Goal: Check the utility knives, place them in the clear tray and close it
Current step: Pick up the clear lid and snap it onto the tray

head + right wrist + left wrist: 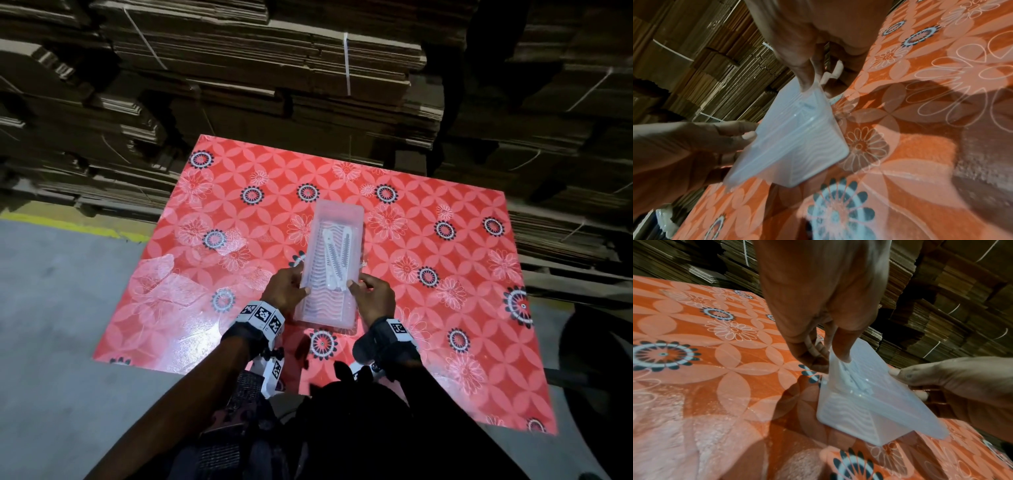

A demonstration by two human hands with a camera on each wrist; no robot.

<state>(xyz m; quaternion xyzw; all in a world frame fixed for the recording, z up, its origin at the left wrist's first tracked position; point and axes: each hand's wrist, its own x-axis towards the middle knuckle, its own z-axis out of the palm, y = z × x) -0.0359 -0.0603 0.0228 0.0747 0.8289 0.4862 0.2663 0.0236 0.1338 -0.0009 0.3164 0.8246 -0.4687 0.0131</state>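
The clear tray is long, ribbed with a wavy pattern, and has its clear lid lying on top. Inside it, several white utility knives show through the plastic. My left hand pinches the tray's left long edge, thumb on the lid and fingers underneath. My right hand pinches the right edge the same way. In the left wrist view my left hand grips the tray, whose near end is tilted up off the table. In the right wrist view my right hand holds the tray. Whether the lid is snapped down is unclear.
The table wears a glossy red flowered cloth. A crumpled clear plastic bag lies at its left side. Tall stacks of flattened cardboard stand behind the table. Grey floor lies to the left.
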